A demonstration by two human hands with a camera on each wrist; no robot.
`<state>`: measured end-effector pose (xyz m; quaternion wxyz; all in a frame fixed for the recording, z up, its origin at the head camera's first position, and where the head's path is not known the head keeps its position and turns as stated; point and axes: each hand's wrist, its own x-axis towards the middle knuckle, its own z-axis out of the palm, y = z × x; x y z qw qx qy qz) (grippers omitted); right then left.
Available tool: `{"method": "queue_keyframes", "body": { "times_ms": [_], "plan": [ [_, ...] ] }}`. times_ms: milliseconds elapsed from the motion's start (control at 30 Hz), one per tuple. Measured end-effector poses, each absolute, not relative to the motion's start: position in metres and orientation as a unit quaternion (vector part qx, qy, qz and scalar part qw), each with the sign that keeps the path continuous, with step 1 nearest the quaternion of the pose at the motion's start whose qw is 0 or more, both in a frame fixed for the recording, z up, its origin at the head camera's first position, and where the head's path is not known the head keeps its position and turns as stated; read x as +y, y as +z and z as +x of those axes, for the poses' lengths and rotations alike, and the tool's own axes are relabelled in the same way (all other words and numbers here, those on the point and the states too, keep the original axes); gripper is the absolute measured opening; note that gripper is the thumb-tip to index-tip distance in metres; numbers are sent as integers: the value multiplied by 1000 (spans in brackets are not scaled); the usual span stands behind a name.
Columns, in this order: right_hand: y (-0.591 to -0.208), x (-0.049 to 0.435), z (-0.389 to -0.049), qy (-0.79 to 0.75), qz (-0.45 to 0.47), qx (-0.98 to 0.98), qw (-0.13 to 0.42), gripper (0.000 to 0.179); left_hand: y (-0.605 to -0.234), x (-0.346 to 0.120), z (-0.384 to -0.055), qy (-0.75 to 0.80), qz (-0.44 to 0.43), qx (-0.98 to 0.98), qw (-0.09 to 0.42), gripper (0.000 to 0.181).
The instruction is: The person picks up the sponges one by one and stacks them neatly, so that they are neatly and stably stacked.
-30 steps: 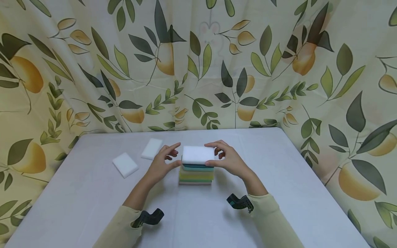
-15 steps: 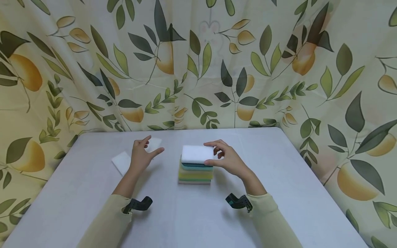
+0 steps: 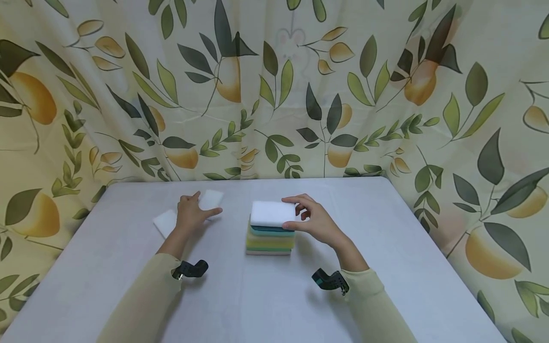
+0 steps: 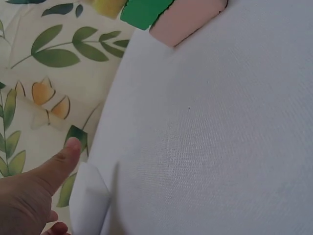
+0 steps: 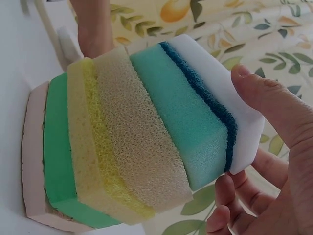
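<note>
A stack of sponges (image 3: 270, 242) stands on the table. From the bottom, the right wrist view shows pink (image 5: 34, 152), green, yellow, porous beige, then teal with a dark blue scouring layer. A white sponge (image 3: 272, 213) lies on top, and my right hand (image 3: 319, 220) pinches its right end between thumb and fingers. Farther left, my left hand (image 3: 192, 213) reaches over a second white sponge (image 3: 213, 197), thumb spread away from the fingers. The left wrist view has this white sponge (image 4: 90, 198) beside the hand, with a gap to the raised thumb.
Another white sponge (image 3: 165, 223) lies flat on the left, partly covered by my left hand. A white cloth covers the table (image 3: 266, 295). Behind its far edge hangs a curtain (image 3: 274, 109) printed with leaves and fruit.
My left hand has left the stack's left side, moving left to the white sponge at the back, and has lowered there. My right hand stays at the top white sponge.
</note>
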<state>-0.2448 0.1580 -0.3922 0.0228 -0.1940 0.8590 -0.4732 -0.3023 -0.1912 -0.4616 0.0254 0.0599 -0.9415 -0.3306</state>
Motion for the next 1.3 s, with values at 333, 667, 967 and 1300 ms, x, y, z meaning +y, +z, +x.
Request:
{"method": "queue_keyframes", "body": {
  "times_ms": [333,667,967,1300],
  "plan": [
    [-391,157,-243,-469,-190,862,24,62,-467,-190,-301,-312,72,-947,19,105],
    [-392,158,-244,-470,-191,861,24,61,-467,-189,-299,-311,76,-946,39,96],
    [-393,157,-245,-477,-192,857,27,62,-468,-188,-297,-330,88,-939,53,93],
    [-395,158,-245,-478,-193,856,25,60,-468,-188,-298,-345,92,-932,59,90]
  ]
}}
